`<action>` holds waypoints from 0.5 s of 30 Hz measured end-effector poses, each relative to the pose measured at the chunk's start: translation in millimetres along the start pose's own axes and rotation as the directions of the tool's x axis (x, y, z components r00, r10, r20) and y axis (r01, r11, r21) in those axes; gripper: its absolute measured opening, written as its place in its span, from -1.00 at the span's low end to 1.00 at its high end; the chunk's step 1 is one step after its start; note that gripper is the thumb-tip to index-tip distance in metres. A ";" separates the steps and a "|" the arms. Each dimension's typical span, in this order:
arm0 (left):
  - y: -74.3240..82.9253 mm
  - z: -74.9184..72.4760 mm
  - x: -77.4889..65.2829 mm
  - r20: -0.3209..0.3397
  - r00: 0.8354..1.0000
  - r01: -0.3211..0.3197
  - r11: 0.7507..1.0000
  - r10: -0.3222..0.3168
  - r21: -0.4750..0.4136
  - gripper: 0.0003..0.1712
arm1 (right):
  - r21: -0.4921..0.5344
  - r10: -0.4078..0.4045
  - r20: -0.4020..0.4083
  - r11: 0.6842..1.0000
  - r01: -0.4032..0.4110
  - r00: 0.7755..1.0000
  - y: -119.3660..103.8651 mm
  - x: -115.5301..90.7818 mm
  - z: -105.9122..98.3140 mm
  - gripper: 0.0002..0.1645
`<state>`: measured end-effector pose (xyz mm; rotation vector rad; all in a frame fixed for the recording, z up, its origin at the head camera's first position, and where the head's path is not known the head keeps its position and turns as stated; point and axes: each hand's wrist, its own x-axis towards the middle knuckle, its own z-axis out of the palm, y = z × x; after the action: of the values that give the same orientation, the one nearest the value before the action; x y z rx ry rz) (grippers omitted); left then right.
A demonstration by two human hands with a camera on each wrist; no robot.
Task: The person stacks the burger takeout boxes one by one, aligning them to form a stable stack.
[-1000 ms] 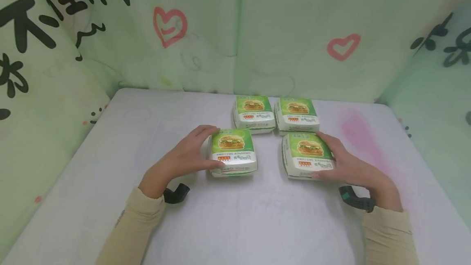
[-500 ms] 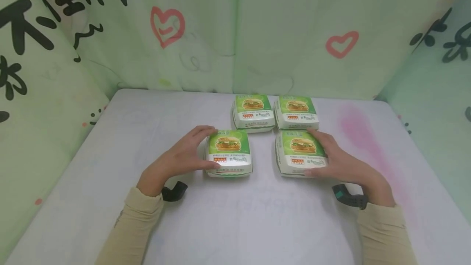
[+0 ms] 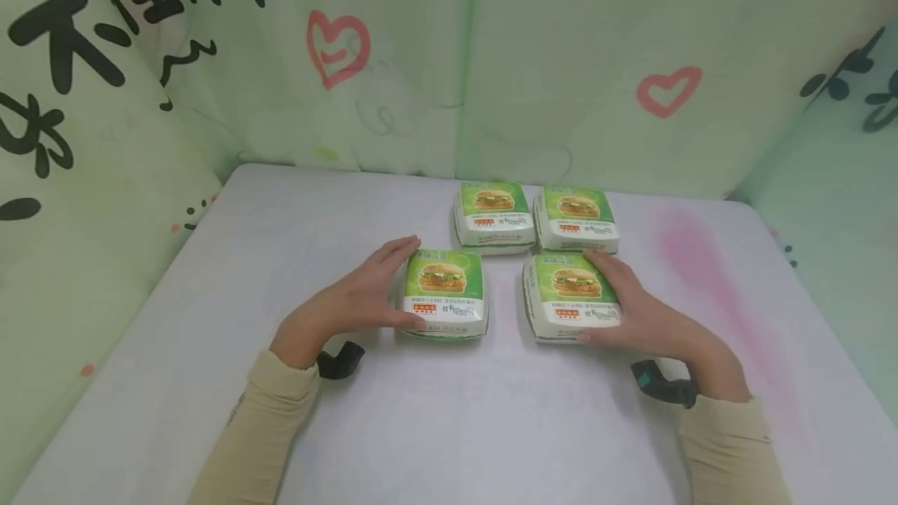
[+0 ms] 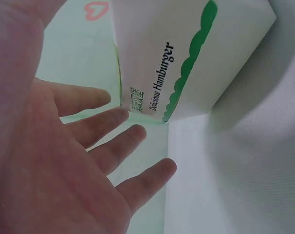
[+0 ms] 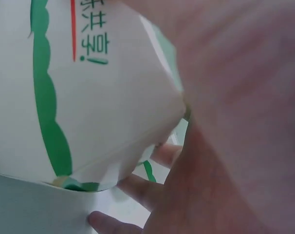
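Two green-and-white hamburger boxes stand in the front row. My left hand (image 3: 354,298) spans the left side of the left front box (image 3: 443,294), thumb on its front and fingers at its back corner. In the left wrist view the fingers (image 4: 125,146) spread beside that box's white side (image 4: 157,53), some standing off it. My right hand (image 3: 648,310) grips the right front box (image 3: 571,297) from its right side, thumb in front and index finger at the back edge. Its white wall (image 5: 108,97) fills much of the right wrist view. A gap separates the two front boxes.
Behind them are two more such boxes, a back left one (image 3: 493,217) and a back right one (image 3: 577,219), side by side with a narrow gap. A white-covered table (image 3: 449,443) carries everything. Green printed curtains (image 3: 533,45) enclose its back and sides.
The right front box has slid left with my right hand, narrowing the gap to the left front box. The left front box has shifted slightly left against the back row. The view has shifted slightly.
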<state>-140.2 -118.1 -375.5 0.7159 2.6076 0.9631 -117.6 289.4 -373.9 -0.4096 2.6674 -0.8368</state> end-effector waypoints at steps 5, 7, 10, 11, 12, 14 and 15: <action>2.3 0.6 2.0 0.008 1.000 0.017 1.000 -0.017 0.012 0.43 | 0.017 -0.018 -0.006 1.000 0.018 1.000 2.1 -2.5 -2.1 0.42; 2.0 0.8 2.1 0.003 1.000 0.021 1.000 -0.021 0.014 0.41 | 0.022 -0.022 -0.006 1.000 0.022 1.000 1.8 -2.4 -1.8 0.40; 1.4 1.1 2.2 0.000 1.000 0.023 1.000 -0.023 0.017 0.35 | 0.014 -0.024 -0.009 1.000 0.024 1.000 0.3 -0.9 -0.2 0.39; 1.3 1.2 2.2 0.000 1.000 0.021 1.000 -0.021 0.019 0.33 | 0.009 -0.025 -0.011 1.000 0.025 1.000 -0.2 -0.2 0.4 0.38; 1.3 1.2 2.3 0.000 1.000 0.018 1.000 -0.018 0.020 0.31 | 0.004 -0.024 -0.014 1.000 0.024 1.000 -0.9 0.4 0.8 0.38; 1.7 1.2 2.4 0.000 1.000 0.010 1.000 -0.010 0.024 0.28 | -0.006 -0.033 -0.023 0.999 0.033 0.999 -2.5 1.7 0.9 0.36; 1.8 1.1 2.6 -0.003 1.000 0.004 1.000 -0.004 0.030 0.27 | -0.006 -0.039 -0.029 0.999 0.039 0.999 -3.5 2.1 0.6 0.36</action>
<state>-141.3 -114.9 -375.3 0.7164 2.6299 0.9269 -118.7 285.6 -372.7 -0.4558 2.6969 -0.8535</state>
